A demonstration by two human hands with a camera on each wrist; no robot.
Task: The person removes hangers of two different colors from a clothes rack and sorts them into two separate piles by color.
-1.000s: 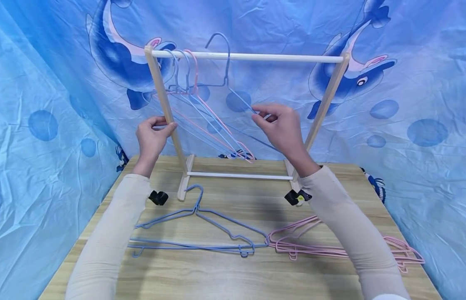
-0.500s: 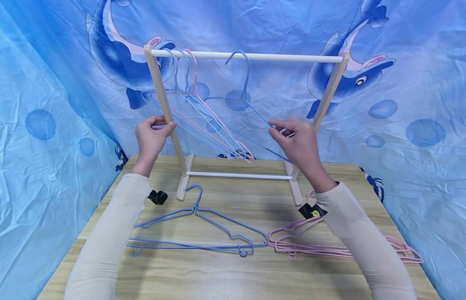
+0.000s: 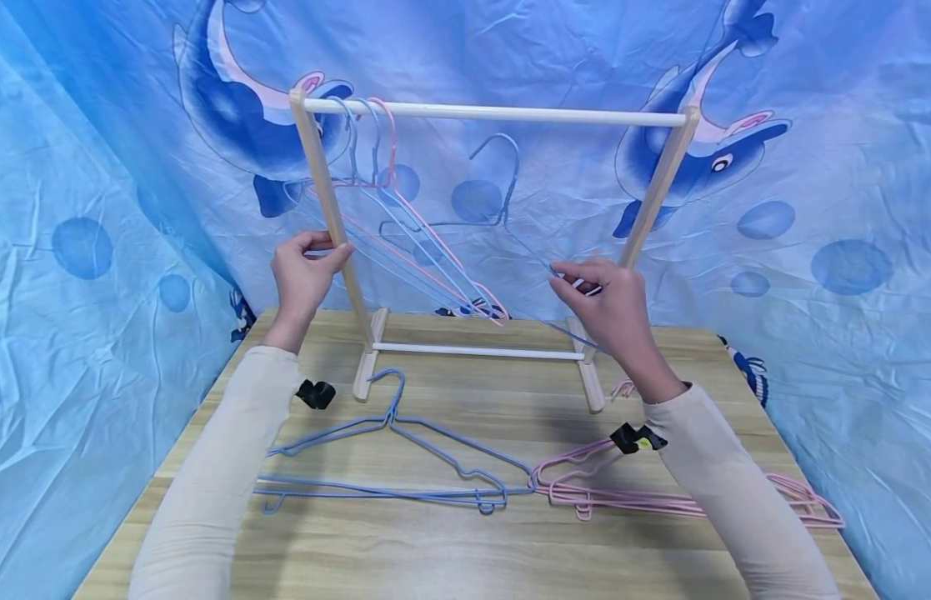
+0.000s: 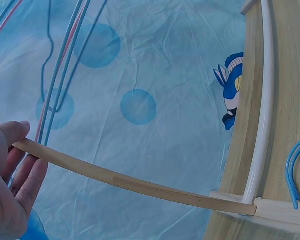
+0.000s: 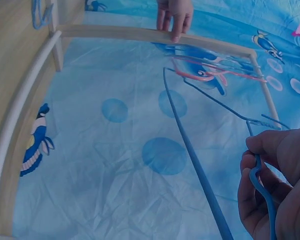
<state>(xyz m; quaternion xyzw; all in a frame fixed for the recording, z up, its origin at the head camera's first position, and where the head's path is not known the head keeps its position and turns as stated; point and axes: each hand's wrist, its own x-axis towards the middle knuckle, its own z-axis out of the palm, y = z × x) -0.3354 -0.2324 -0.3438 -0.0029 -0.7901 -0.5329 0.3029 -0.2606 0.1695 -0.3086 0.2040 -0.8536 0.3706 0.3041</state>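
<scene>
My left hand (image 3: 303, 271) grips the left wooden upright (image 3: 319, 167) of a small clothes rack, thumb in front. To the right, my right hand (image 3: 611, 304) pinches a blue clothes hanger (image 3: 517, 171) by its sloping shoulder. In the head view this hanger's hook appears below the white top rail (image 3: 525, 112), apart from it. The right wrist view shows the held hanger's long bottom bar (image 5: 205, 185) stretching away from the hand. Two blue hangers (image 3: 376, 146) and a pink hanger (image 3: 392, 154) hang together at the rail's left end.
Several blue hangers (image 3: 393, 412) lie on the wooden table (image 3: 435, 558) in front of the rack. Several pink hangers (image 3: 623, 502) lie to their right, partly under the right forearm. A white lower rail (image 3: 480, 351) joins the rack's feet. Behind hangs a blue dolphin-print curtain (image 3: 570, 183).
My right hand has moved right and downward with the blue hanger. Its hook has gone from above the top rail to below it in the head view. The left hand has stayed put.
</scene>
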